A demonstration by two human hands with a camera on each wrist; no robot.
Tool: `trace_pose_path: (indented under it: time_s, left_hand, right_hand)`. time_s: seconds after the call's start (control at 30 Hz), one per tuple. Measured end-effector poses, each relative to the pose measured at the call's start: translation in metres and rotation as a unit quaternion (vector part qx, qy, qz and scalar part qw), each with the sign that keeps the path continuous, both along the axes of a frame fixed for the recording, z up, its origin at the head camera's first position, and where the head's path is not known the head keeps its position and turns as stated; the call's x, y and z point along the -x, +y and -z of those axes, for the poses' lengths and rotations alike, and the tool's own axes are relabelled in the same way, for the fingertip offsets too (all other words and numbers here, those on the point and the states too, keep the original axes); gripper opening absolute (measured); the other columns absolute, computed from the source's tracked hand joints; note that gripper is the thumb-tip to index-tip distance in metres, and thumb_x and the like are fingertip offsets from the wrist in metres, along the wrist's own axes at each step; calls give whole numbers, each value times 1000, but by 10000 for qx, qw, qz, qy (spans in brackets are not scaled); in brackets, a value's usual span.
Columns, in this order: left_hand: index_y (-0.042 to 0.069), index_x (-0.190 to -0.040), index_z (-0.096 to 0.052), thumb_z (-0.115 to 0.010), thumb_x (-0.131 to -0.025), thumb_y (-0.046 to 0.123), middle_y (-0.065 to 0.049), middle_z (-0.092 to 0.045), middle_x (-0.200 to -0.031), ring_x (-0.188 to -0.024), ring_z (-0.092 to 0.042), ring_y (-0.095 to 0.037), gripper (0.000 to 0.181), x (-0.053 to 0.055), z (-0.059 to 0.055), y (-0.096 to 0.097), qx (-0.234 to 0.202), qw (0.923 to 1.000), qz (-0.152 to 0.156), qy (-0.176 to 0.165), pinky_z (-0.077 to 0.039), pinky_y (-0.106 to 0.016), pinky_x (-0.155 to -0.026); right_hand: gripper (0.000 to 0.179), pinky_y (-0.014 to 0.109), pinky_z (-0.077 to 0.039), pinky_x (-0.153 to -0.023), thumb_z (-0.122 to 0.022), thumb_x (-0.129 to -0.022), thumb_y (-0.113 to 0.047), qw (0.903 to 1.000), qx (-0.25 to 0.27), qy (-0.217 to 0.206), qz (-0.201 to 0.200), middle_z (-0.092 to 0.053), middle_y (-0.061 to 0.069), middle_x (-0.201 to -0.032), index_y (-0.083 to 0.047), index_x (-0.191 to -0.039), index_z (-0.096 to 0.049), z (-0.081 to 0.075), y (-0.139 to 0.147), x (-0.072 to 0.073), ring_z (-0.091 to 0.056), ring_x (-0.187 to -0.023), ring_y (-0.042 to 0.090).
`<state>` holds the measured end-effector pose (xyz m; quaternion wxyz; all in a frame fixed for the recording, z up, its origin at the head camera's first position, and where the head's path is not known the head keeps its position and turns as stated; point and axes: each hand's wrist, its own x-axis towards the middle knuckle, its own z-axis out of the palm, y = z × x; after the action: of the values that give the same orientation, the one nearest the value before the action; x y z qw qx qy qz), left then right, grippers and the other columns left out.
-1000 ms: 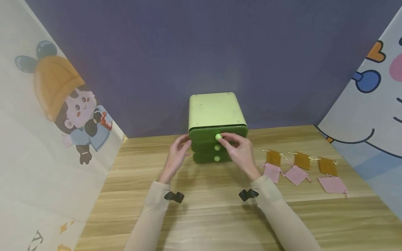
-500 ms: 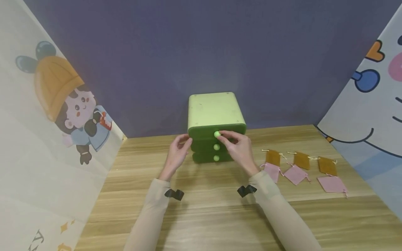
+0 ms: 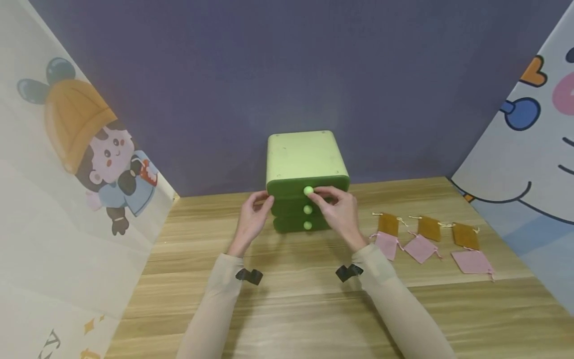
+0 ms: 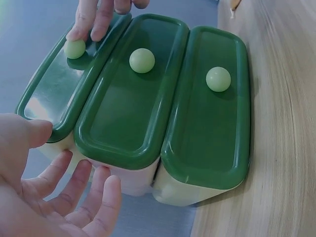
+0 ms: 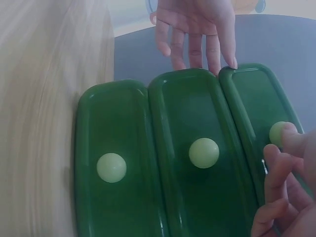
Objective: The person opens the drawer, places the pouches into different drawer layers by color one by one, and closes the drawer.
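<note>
A small cabinet (image 3: 306, 154) with a pale yellow-green body and three dark green drawers stands against the back wall. Its top drawer (image 3: 287, 187) sits flush with the body. My right hand (image 3: 343, 213) pinches the round light-green knob (image 3: 308, 190) of that drawer between thumb and fingers. At the cabinet's left side is my left hand (image 3: 252, 218). In the left wrist view its thumb (image 4: 39, 132) touches the end of the top drawer's front, and its loosely spread fingers lie by the side. The middle drawer (image 4: 133, 103) and bottom drawer (image 4: 207, 128) are closed.
On the wooden table (image 3: 287, 309), to the right, lie three brown drawstring pouches (image 3: 429, 228) and three pink ones (image 3: 421, 248). A dark blue-purple wall (image 3: 305, 75) rises behind the cabinet. Panels with cartoon prints border the table left and right.
The top drawer has slid inward, and the dark gap under the cabinet's top edge is gone. My right hand has moved slightly forward with the knob. My left hand has stayed nearly still.
</note>
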<state>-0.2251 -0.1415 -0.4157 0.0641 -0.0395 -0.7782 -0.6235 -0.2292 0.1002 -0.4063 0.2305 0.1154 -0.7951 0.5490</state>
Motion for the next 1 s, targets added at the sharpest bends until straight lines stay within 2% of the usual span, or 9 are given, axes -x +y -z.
trace_pose_path:
  time_s: [0.1, 0.43, 0.6, 0.77, 1.0]
  left_hand:
    - [1, -145, -58, -66, -107, 28, -21, -61, -147, -131, -62, -41, 47, 1, 0, 0, -8, 10000, 3, -1, -55, -60, -108]
    - [2, -143, -60, -67, -106, 28, -21, -63, -145, -130, -63, -43, 46, 1, 2, 0, 215, 9997, -18, 65, -56, -54, -109]
    - [3, -143, -61, -67, -106, 28, -20, -64, -144, -128, -64, -41, 45, 1, 5, 0, 277, 9996, -35, 50, -57, -52, -107]
    - [4, -142, -62, -66, -107, 29, -19, -64, -144, -127, -64, -42, 44, 2, 7, 0, 288, 9996, -28, 21, -58, -52, -107]
    - [3, -143, -62, -66, -106, 27, -21, -64, -144, -127, -64, -44, 44, 2, 6, 1, 284, 9995, -42, 98, -57, -53, -107]
  right_hand:
    - [21, 21, -38, -47, -87, -92, -30, 10000, -8, -54, 32, -82, 7, -89, -12, -102, -84, 2, 0, 0, -51, -51, 8]
    - [25, 22, -41, -48, -80, -97, -39, 9989, -44, -474, -39, -82, 4, -87, -14, -98, -85, 11, 1, -3, -53, -52, 7]
    - [29, 20, -43, -48, -78, -98, -41, 9987, -31, -510, -77, -82, 6, -85, -13, -97, -85, 15, -2, -3, -57, -51, 8]
    - [29, 21, -43, -48, -78, -99, -41, 9987, -31, -512, -48, -82, 5, -84, -13, -97, -85, 16, -3, -4, -58, -53, 12]
    - [21, 22, -43, -51, -79, -97, -33, 9971, -349, -678, 43, -82, 5, -90, -13, -101, -84, 24, -3, -4, -57, -57, 10]
